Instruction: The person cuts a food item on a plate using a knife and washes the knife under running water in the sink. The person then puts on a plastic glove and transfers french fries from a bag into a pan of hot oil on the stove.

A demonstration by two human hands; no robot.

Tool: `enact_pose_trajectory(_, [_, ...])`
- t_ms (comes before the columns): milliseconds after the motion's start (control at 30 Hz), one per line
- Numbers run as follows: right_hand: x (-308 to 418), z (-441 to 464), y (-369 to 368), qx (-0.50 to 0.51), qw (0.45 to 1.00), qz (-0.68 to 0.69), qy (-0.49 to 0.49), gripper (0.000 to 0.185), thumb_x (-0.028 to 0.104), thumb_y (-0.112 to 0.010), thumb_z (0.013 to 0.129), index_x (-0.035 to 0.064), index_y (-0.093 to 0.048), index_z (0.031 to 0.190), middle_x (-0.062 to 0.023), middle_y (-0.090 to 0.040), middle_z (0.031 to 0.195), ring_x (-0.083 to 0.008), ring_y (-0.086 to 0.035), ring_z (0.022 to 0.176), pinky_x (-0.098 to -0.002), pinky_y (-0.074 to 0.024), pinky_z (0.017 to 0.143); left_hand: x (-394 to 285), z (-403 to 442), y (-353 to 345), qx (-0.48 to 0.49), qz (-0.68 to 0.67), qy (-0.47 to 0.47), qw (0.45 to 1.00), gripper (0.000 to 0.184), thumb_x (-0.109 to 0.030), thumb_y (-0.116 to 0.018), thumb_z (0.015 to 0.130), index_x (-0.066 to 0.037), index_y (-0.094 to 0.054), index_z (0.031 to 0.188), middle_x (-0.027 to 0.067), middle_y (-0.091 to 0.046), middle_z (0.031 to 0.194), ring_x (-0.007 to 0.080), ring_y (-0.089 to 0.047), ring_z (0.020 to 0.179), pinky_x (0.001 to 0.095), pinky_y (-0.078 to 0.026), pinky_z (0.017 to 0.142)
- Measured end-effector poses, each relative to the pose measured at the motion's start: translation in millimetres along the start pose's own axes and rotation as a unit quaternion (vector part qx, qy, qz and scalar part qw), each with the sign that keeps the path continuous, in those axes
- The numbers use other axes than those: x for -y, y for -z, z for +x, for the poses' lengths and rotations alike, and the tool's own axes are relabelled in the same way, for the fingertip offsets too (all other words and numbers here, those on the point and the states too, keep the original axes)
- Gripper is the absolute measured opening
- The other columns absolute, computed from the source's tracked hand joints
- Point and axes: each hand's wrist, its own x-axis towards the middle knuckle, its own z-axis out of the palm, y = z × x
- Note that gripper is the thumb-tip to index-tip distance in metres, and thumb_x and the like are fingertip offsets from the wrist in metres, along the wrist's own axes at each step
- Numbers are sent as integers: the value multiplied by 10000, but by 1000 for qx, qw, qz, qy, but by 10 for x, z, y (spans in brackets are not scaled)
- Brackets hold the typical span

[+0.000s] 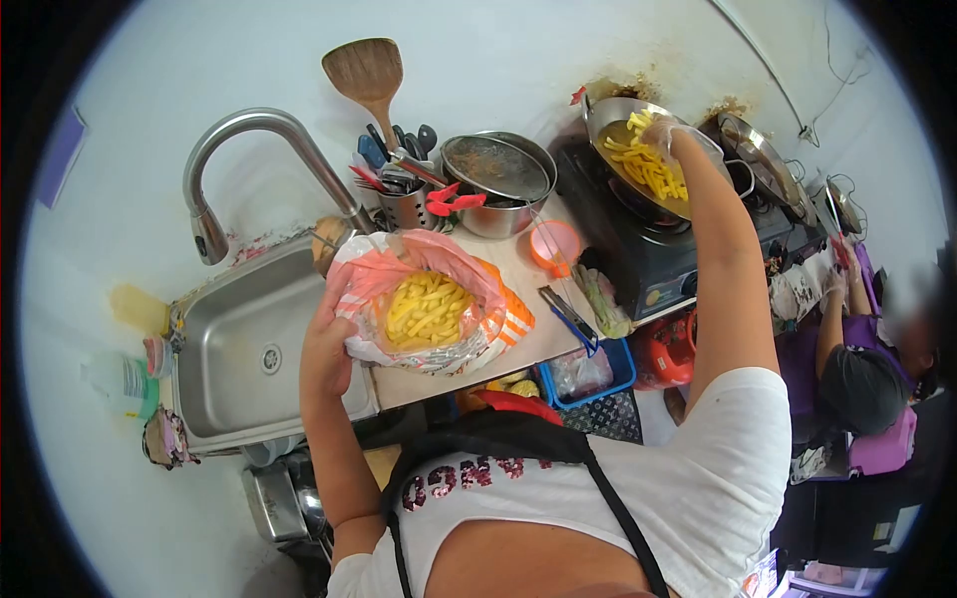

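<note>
My left hand [336, 346] grips the side of an open plastic bag [503, 324] with pink and orange markings. Pale yellow french fries [429, 309] fill the bag, which rests on the counter beside the sink. Over at the stove, my right hand [670, 137], in what looks like a clear plastic glove, is above a wok [610, 128]. Some fries [641, 124] are at its fingertips. More fries [653, 171] lie just below, in the oil in the wok. My right fingers are partly hidden and blurred.
A steel sink [224, 349] with a tall faucet [261, 120] is at left. Behind the bag stand a utensil holder [407, 209] and a lidded pot [498, 214]. An orange cup [554, 244] and blue-handled scissors [570, 321] lie nearer the stove [653, 284]. Another person [862, 384] works at far right.
</note>
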Motion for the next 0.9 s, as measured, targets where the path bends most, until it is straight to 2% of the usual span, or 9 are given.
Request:
enact_pose_trajectory(233, [-933, 912, -95, 33, 968, -231, 90, 341, 261, -698, 721, 64, -678, 999, -119, -667, 1042, -256, -642, 842, -388, -515, 718, -17, -15, -23, 2, 12, -3, 1000, 792, 36, -435, 637, 57, -283, 1414, 188, -347, 1436, 231, -431, 1275, 312, -367, 1038])
enact_pose_trajectory(300, [-1212, 826, -27, 7, 933, -322, 160, 308, 269, -726, 687, 90, -697, 936, -92, -676, 980, -255, -641, 838, -363, -501, 759, -29, -17, -25, 2, 9, 7, 1000, 789, 34, -437, 639, 61, -283, 1412, 189, -345, 1438, 234, -425, 1280, 312, -362, 1041])
enact_pose_trajectory(333, [-1281, 719, 25, 6, 865, -444, 234, 295, 290, -758, 650, 119, -712, 885, -67, -683, 926, -254, -639, 844, -339, -486, 808, -24, -17, -19, 3, 7, 8, 1000, 788, 34, -437, 639, 61, -283, 1412, 188, -343, 1439, 235, -420, 1284, 313, -358, 1045])
enact_pose_trajectory(533, [-1156, 60, 312, 91, 871, -408, 257, 227, 177, -730, 643, 93, -672, 846, -79, -648, 840, -264, -622, 750, -353, -501, 693, -21, 9, 4, 22, 0, 5, 1000, 760, 50, -425, 663, 55, -298, 1413, 172, -342, 1440, 215, -418, 1272, 290, -343, 1027])
enact_pose_trajectory(767, [-838, -439, 490, 144, 803, -446, 368, 181, 44, -698, 636, 62, -625, 800, -92, -606, 739, -277, -603, 640, -369, -518, 559, -73, 4, 6, 37, 3, 19, 999, 768, 48, -424, 655, 59, -291, 1412, 176, -309, 1459, 231, -386, 1304, 310, -339, 1047])
enact_pose_trajectory(800, [-798, -461, 495, 149, 808, -427, 378, 179, 26, -693, 635, 58, -618, 794, -94, -600, 724, -278, -600, 624, -372, -520, 540, -81, 4, 7, 41, 4, 22, 999, 772, 47, -422, 649, 63, -290, 1409, 180, -295, 1467, 239, -372, 1318, 320, -338, 1057])
enact_pose_trajectory(833, [-880, -337, 389, 181, 917, -230, 271, 187, 26, -672, 654, 54, -615, 829, -98, -597, 745, -272, -596, 638, -381, -523, 541, -82, 7, 10, 39, 7, 24, 999, 768, 51, -418, 652, 63, -292, 1409, 180, -296, 1467, 237, -375, 1316, 317, -340, 1053])
enact_pose_trajectory(867, [-956, -219, 287, 173, 970, 0, 172, 197, 26, -652, 673, 50, -612, 864, -102, -593, 766, -266, -593, 651, -391, -527, 542, -84, 10, 13, 36, 10, 26, 999, 764, 54, -414, 654, 63, -293, 1409, 180, -297, 1467, 236, -377, 1314, 313, -342, 1050])
enact_pose_trajectory(900, [-900, -291, 277, 160, 977, 115, 86, 208, 28, -636, 687, 50, -611, 892, -102, -592, 784, -257, -590, 667, -394, -528, 544, -86, 11, 16, 34, 13, 28, 999, 760, 57, -410, 657, 62, -294, 1409, 179, -297, 1467, 234, -380, 1312, 310, -344, 1046])
